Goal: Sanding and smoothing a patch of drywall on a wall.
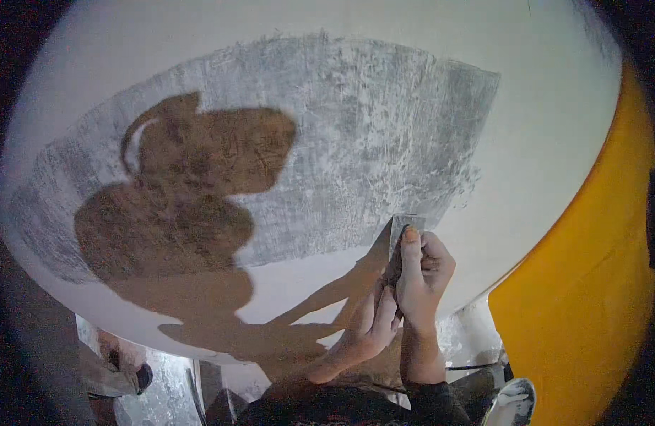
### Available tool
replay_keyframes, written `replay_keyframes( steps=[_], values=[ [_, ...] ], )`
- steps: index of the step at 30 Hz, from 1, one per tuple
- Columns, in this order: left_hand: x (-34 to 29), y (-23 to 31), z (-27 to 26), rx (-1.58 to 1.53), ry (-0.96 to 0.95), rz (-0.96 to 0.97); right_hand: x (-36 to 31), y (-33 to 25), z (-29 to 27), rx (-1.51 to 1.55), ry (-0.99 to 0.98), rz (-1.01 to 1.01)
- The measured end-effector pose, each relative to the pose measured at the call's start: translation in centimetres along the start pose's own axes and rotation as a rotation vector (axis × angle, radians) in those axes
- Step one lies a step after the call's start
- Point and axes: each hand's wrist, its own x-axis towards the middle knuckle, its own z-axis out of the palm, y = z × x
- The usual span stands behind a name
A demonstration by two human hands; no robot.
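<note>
A large rounded white panel (540, 156) fills most of the view, with a wide scuffed grey patch (370, 128) across its middle. At the lower right of that patch, both my hands grip a flat, dusty grey block (396, 245). My right hand (425, 275) is closed round its upper part, the thumb pressed along it near the top end. Lower down, my left hand (374, 321) pinches the block's near end, fingers bent. The block's far end appears to touch the panel. Its working face is hidden, so I cannot make out its exact kind.
My dark shadow (192, 213) covers the left part of the patch. A curved yellow surface (576, 305) borders the panel on the right. Below the panel's edge are a grey cloth-like shape (111, 376) at left and a rounded, white-smeared object (513, 401) at right.
</note>
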Motion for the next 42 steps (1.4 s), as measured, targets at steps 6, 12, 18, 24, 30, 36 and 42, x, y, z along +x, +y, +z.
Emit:
replay_keyframes(
  steps=[6,12,18,24,30,36,42],
  values=[
    [0.9,1.4,-1.4,0.041,0.089,0.056,0.4,0.4,-0.1,-0.048,-0.006,-0.002],
    [2.1,2.1,-1.8,0.0,0.089,0.037,0.7,0.5,-0.1,-0.039,-0.027,-0.037],
    [2.6,1.2,-1.0,-0.304,-0.039,-0.353,1.1,0.1,-0.1,-0.063,-0.039,0.079],
    [2.7,1.3,-1.6,-0.256,0.024,-0.269,1.1,-0.6,0.1,0.092,-0.07,0.083],
    [2.2,1.1,-1.0,-0.203,0.022,-0.229,0.8,-0.6,0.3,-0.012,-0.025,-0.025],
    [1.8,1.3,-0.5,0.035,0.079,-0.065,0.5,0.2,-0.2,-0.141,-0.03,0.027],
    [2.4,2.3,-2.4,-0.285,0.128,-0.333,0.1,0.2,0.2,0.008,-0.029,0.029]
  ],
)
